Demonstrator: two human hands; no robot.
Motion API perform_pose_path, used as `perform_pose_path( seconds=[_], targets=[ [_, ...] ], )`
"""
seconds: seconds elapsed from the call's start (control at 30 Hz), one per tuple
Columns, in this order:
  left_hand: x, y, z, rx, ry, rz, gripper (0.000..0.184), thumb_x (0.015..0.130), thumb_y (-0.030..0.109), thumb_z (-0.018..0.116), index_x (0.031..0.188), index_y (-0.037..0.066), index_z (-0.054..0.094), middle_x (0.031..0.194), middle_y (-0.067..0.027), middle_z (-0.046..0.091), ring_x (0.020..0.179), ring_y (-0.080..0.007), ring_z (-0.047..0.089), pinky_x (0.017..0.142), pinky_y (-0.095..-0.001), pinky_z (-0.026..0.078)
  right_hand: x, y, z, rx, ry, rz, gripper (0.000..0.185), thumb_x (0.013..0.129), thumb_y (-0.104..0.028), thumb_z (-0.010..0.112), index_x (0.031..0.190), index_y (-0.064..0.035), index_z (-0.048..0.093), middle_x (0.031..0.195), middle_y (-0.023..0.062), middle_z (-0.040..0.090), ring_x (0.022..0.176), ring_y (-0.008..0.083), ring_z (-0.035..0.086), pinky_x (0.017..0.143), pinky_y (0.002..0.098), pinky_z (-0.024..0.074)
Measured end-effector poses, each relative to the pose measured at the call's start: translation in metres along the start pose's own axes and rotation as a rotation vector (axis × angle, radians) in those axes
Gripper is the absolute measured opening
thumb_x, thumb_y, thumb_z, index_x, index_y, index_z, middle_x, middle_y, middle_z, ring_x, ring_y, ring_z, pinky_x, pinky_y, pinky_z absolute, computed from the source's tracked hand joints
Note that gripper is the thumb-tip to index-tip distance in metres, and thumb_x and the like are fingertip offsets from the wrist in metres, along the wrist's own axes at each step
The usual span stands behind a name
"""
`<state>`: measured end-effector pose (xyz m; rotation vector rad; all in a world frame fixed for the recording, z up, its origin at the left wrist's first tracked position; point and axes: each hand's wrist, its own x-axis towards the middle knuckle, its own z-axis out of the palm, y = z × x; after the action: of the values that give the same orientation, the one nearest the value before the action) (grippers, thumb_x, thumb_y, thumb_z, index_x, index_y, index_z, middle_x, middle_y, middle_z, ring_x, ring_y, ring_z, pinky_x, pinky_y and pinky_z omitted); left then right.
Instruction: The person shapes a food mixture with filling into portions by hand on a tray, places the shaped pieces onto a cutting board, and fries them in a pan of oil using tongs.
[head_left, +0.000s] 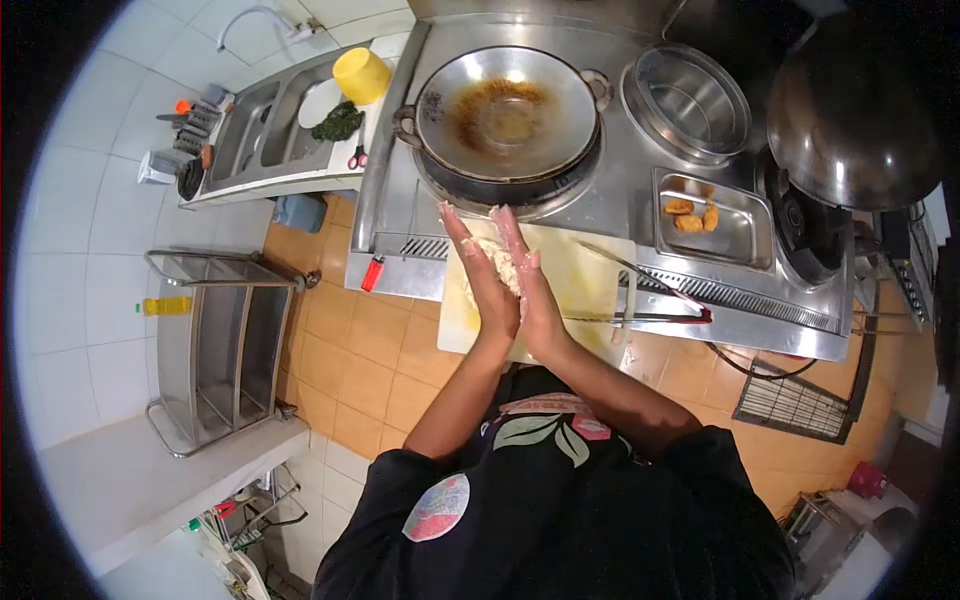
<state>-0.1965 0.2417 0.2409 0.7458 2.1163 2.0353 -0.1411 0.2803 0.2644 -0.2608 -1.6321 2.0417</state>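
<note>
Both hands meet above a pale cutting board (590, 270), palms facing each other with a lump of pale, crumbly dough-like food (499, 262) pressed between them. My left hand (486, 275) is on the left side of the lump, its fingers stretched forward and bits of food stuck to them. On the other side is my right hand (535, 290), also with food on its fingers. Metal tongs with red at the hinge (690, 312) lie across the board's right part. Beyond the board a wide wok (505, 115) with brown oily residue sits on the stove.
A steel tray (745, 235) with fried pieces (689, 222) and a round pot (692, 100) stand at the right. A red lighter (372, 273) lies on the counter's left edge. Further left are a sink (285, 145), leafy greens (338, 122) and a yellow container (361, 76).
</note>
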Motion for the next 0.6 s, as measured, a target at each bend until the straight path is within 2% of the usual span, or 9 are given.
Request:
perform_pose_path(
  seconds=[0.07,0.1,0.2,0.3,0.4,0.47,0.53,0.6],
  targets=[
    [0.002,0.001,-0.001,0.05,0.021,0.018,0.059,0.098,0.038,0.012,0.142,-0.001,0.008,0.15,-0.016,0.004,0.139,-0.0271,0.0,0.111,-0.0357,0.001,0.006,-0.001,0.006,0.025,0.034,0.006,0.063,0.098,-0.042,0.01,0.142,0.0029,0.01,0.149,0.0165,0.011,0.139,0.0245,0.007,0.111,0.0344,0.0049],
    [0.004,0.001,-0.003,0.009,-0.037,0.032,0.06,0.098,0.04,0.011,0.142,0.0,0.007,0.15,-0.0133,0.004,0.139,-0.0254,0.001,0.111,-0.0348,0.001,0.014,-0.003,0.008,0.078,0.05,0.028,0.064,0.097,-0.044,0.01,0.142,0.0026,0.01,0.149,0.0164,0.011,0.139,0.0242,0.007,0.111,0.034,0.0043],
    [0.003,0.02,-0.002,-0.471,-0.162,-0.016,0.063,0.097,0.044,0.011,0.143,0.001,0.007,0.15,-0.0134,0.005,0.139,-0.0256,0.003,0.111,-0.0346,0.001,0.038,0.003,0.002,0.179,0.087,0.068,0.066,0.097,-0.048,0.012,0.142,-0.0002,0.011,0.149,0.014,0.012,0.138,0.0223,0.009,0.111,0.0321,0.0035],
    [0.009,0.04,-0.006,-0.443,-0.136,0.044,0.065,0.096,0.047,0.011,0.144,0.003,0.005,0.15,-0.0129,0.004,0.139,-0.0251,0.004,0.111,-0.0348,0.002,0.059,0.001,0.003,0.257,0.14,0.109,0.067,0.096,-0.051,0.015,0.143,-0.0027,0.016,0.149,0.0107,0.017,0.138,0.0213,0.013,0.111,0.0317,0.0075],
    [0.014,0.047,-0.012,-0.451,-0.048,0.087,0.064,0.096,0.046,0.011,0.144,0.003,0.003,0.151,-0.0125,0.002,0.139,-0.0252,0.003,0.111,-0.0347,0.002,0.054,-0.003,0.013,0.287,0.025,0.136,0.063,0.097,-0.046,0.01,0.143,-0.0018,0.012,0.149,0.0121,0.013,0.138,0.0214,0.01,0.111,0.0311,0.0065],
    [0.014,0.05,-0.018,-0.475,0.015,0.081,0.064,0.096,0.046,0.012,0.144,0.004,0.003,0.151,-0.0114,0.003,0.138,-0.0246,0.004,0.111,-0.0344,0.003,0.038,-0.006,0.024,0.326,-0.093,0.101,0.068,0.096,-0.05,0.011,0.143,-0.0006,0.01,0.149,0.0131,0.012,0.138,0.0229,0.01,0.111,0.0321,0.0068],
    [0.021,0.057,-0.027,-0.588,0.044,-0.012,0.063,0.097,0.046,0.013,0.144,0.005,0.004,0.151,-0.0096,0.005,0.138,-0.0233,0.006,0.111,-0.0339,0.005,0.016,-0.02,0.034,0.103,-0.232,-0.053,0.069,0.095,-0.051,0.01,0.143,-0.0001,0.009,0.149,0.0134,0.011,0.138,0.0243,0.009,0.111,0.0332,0.0054],
    [0.021,0.056,-0.031,-0.725,0.023,-0.08,0.062,0.097,0.046,0.014,0.144,0.006,0.005,0.151,-0.0084,0.007,0.138,-0.0225,0.007,0.111,-0.0334,0.006,0.01,-0.024,0.032,-0.001,-0.232,-0.126,0.069,0.095,-0.051,0.009,0.143,-0.0003,0.008,0.15,0.0138,0.011,0.138,0.0249,0.009,0.111,0.0349,0.0033]
  ],
)
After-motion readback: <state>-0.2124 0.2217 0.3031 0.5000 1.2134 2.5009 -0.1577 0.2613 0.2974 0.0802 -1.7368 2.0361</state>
